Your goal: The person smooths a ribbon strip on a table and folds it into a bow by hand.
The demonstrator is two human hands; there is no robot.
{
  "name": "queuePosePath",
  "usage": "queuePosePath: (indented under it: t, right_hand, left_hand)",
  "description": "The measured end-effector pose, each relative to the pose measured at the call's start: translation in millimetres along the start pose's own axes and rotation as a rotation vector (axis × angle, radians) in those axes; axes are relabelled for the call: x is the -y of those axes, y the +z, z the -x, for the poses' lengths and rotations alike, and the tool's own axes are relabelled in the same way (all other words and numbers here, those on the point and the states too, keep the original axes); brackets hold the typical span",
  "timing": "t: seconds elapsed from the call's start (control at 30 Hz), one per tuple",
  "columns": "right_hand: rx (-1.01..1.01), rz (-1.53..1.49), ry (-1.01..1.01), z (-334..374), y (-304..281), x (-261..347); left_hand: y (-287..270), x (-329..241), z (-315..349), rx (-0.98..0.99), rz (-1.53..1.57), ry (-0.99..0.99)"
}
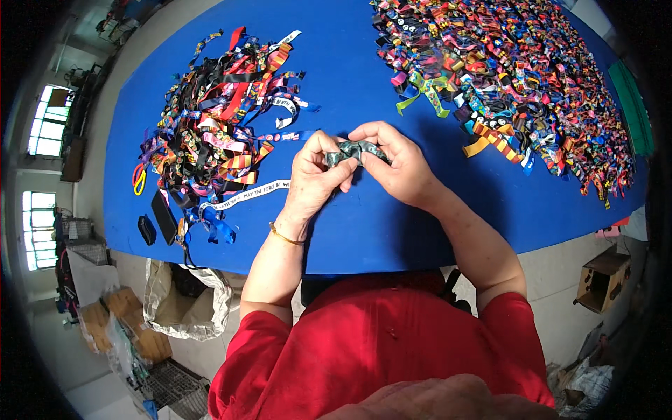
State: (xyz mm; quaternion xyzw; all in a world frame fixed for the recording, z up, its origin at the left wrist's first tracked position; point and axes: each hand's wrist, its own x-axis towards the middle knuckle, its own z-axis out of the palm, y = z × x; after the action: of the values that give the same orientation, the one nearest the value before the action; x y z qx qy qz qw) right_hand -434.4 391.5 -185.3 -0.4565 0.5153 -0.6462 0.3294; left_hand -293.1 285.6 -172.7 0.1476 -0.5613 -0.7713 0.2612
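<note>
Near the middle of the blue table [336, 77], I pinch a bunched dark green patterned ribbon strap [347, 149] between both hands. My left hand [313, 168] grips its left part, thumb and fingers pressed together. My right hand [400, 164] closes on its right part, with the thumb on top and the forefinger curled behind. The strap's folds are partly hidden by my fingers. A white printed ribbon [245, 195] runs from the left pile to beside my left wrist, which wears a gold-coloured bangle [285, 235].
A loose pile of coloured straps [224, 119] lies at left, a much larger spread of knotted straps [511, 84] at right. A black phone-like object [164, 217] rests near the front left edge. Below stands an open sack [168, 318]; a wooden box [603, 280] sits at right.
</note>
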Motion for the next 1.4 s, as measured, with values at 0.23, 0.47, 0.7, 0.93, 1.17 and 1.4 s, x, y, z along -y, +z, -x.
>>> queuePosePath:
  t: [0.23,0.47,0.7,0.93,1.17,1.4]
  right_hand:
    - [0.054,-0.189,0.017,-1.5,1.5,-1.0]
    - [0.077,-0.215,0.064,-1.9,-0.2,2.7]
    - [0.08,-0.211,0.08,-3.3,0.7,1.7]
    - [0.067,-0.171,0.058,-1.2,3.4,2.3]
    - [0.034,-0.147,0.074,-0.8,0.9,2.0]
    - [0.037,-0.158,0.088,-1.4,-1.0,1.4]
  left_hand:
    - [-0.7,3.9,-0.2,-0.045,-0.149,0.096]
    - [3.3,4.1,2.3,-0.091,-0.302,0.138]
    - [1.4,1.8,1.9,-0.113,-0.338,0.115]
    - [1.3,1.5,3.6,-0.108,-0.3,0.108]
    - [-1.9,1.8,0.5,-0.049,-0.235,0.081]
    - [-1.0,-1.2,-1.2,-0.041,-0.236,0.092]
